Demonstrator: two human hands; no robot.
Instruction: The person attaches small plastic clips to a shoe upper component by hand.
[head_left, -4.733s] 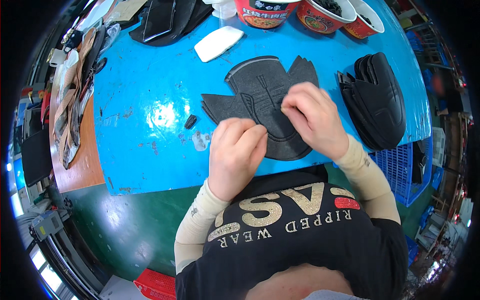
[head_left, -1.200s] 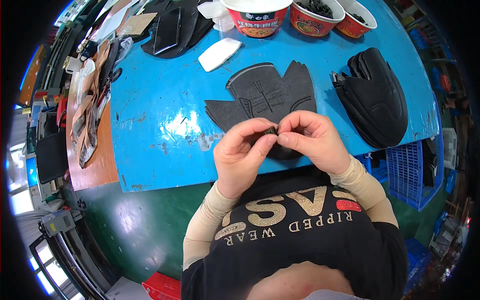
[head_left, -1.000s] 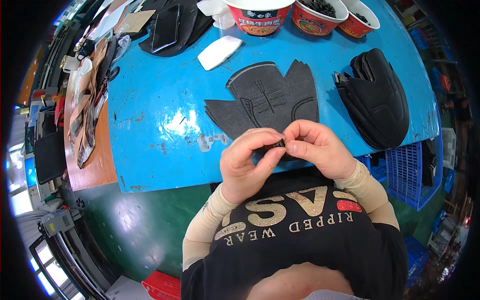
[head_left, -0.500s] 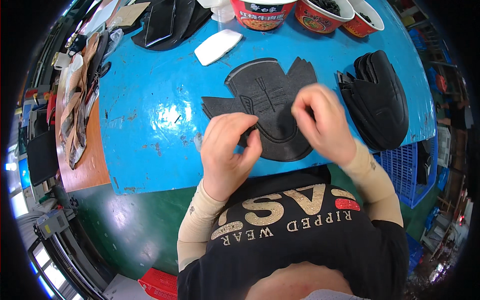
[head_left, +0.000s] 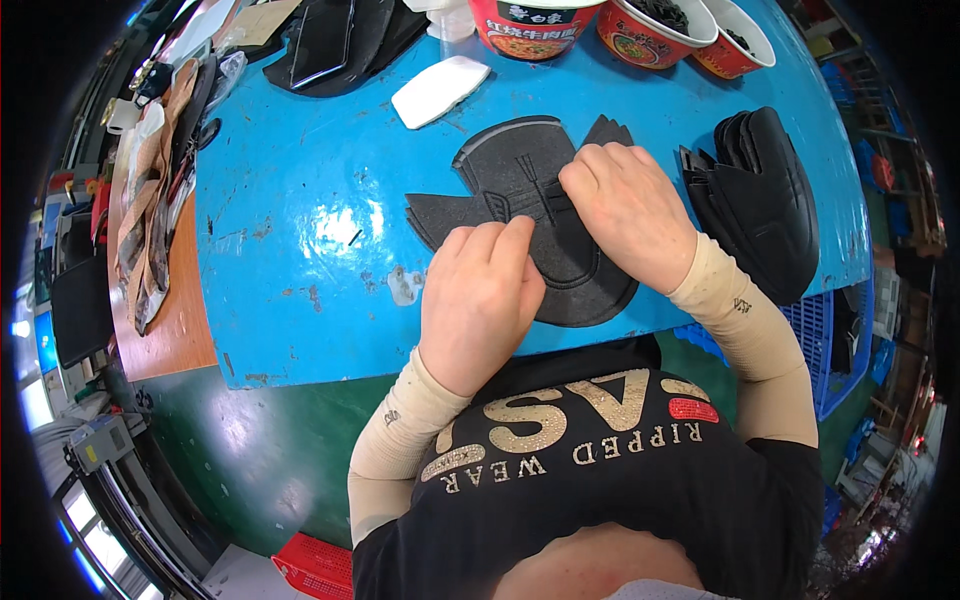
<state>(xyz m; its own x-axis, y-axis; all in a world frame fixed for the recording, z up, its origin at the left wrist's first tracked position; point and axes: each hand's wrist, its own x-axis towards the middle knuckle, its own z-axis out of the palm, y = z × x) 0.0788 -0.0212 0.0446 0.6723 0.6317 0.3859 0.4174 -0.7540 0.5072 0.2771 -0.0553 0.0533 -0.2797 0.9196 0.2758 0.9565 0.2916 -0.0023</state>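
Note:
A stack of black padded cut pieces [head_left: 505,158] lies in front of me, near the table's front edge. The top one carries a U-shaped line and a raised pattern in the middle. My left hand [head_left: 480,300] is over its left side, fingers bent and pressed together, fingertips near the pattern. Over the right side, my right hand [head_left: 635,215] is likewise closed, knuckles up. Whatever either hand's fingertips pinch, if anything, is hidden or too small to name. To the right sits another stack of curved, folded black padded pieces [head_left: 770,205].
The blue tabletop [head_left: 290,310] holds a white pad [head_left: 440,92], paper tubs [head_left: 655,35] with black bits, and a dark phone [head_left: 322,45] on black pieces. Straps and cloth [head_left: 150,225] lie at left. A blue crate [head_left: 835,345] stands beyond the right edge, a red basket [head_left: 315,567] below.
My hands, apart and raised half a second ago, have come down onto the piece. The right hand moved left and turned knuckles up; the left moved slightly right.

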